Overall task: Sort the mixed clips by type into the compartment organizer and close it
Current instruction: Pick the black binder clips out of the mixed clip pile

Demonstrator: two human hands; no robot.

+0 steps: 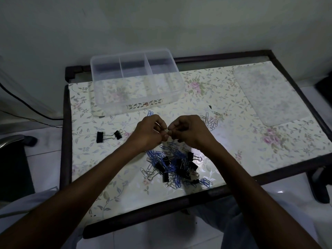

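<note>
A mixed pile [174,168] of blue paper clips, silver paper clips and black binder clips lies near the table's front edge. My left hand [150,131] and my right hand [186,130] hover just beyond the pile, fingertips meeting, fingers curled; something small seems pinched between them, too dim to name. Two black binder clips [109,136] lie apart at the left. A small heap of silver paper clips [210,121] lies right of my right hand. A few blue paper clips [150,113] show behind my left hand. The clear compartment organizer [100,97] stands open at the back.
The organizer's clear lid [273,94] lies flat at the right on the floral tablecloth [233,144]. The table has a dark raised frame [62,141]. A cable [23,103] runs along the floor at left. My knees show under the front edge.
</note>
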